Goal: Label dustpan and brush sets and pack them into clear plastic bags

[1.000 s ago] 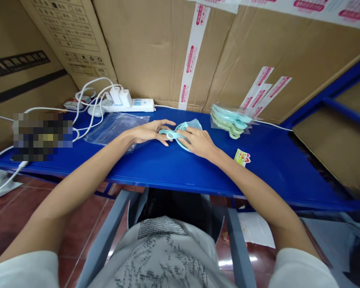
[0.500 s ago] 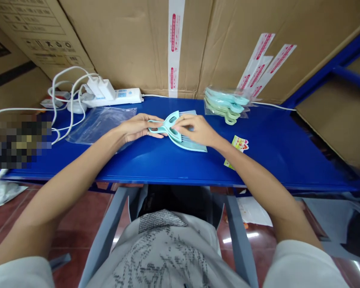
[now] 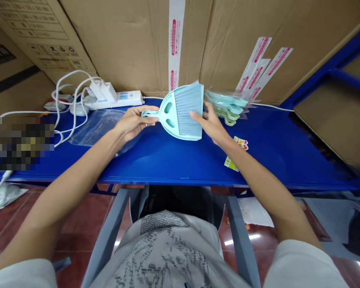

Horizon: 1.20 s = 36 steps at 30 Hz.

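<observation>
A small light-blue brush and dustpan set (image 3: 181, 111) is held tilted up above the blue table (image 3: 174, 160). My left hand (image 3: 131, 122) grips its handle on the left side. My right hand (image 3: 210, 124) touches the set's right edge with the fingers spread behind it. A clear plastic bag (image 3: 93, 128) lies flat on the table just left of my left hand.
A stack of bagged pale blue and green sets (image 3: 226, 106) sits at the back, right of the hands. A small colourful sticker card (image 3: 237, 151) lies under my right wrist. A white power strip with chargers and cables (image 3: 108, 98) sits at the back left. Cardboard boxes (image 3: 132, 44) wall the rear.
The set lay flat on the table under both hands; it has been lifted and tipped upright. My left hand has closed on the handle and my right hand has shifted to the set's right edge.
</observation>
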Each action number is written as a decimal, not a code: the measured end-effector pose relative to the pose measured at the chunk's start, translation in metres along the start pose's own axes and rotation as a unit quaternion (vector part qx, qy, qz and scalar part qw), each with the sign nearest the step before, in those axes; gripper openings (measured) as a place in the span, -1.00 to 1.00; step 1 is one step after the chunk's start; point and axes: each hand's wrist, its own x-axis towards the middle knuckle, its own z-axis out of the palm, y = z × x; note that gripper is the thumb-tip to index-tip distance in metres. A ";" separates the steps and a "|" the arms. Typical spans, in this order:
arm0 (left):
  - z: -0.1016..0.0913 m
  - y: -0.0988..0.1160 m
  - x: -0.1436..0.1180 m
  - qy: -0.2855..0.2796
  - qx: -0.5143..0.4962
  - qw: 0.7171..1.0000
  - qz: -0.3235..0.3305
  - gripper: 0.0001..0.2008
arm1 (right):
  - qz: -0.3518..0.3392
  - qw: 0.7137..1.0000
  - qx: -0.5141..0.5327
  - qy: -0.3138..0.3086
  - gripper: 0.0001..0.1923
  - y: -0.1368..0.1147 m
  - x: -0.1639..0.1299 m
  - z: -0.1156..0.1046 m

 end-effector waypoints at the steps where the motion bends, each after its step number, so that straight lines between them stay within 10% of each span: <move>1: 0.000 -0.001 0.000 0.002 -0.003 1.000 0.004 -0.61 | 0.015 0.999 0.047 -0.009 -0.13 -0.002 -0.002 0.004; 36: 0.008 -0.013 0.002 -0.047 -0.005 0.999 0.020 -0.69 | 0.047 0.992 0.103 0.048 -0.24 -0.012 -0.005 0.007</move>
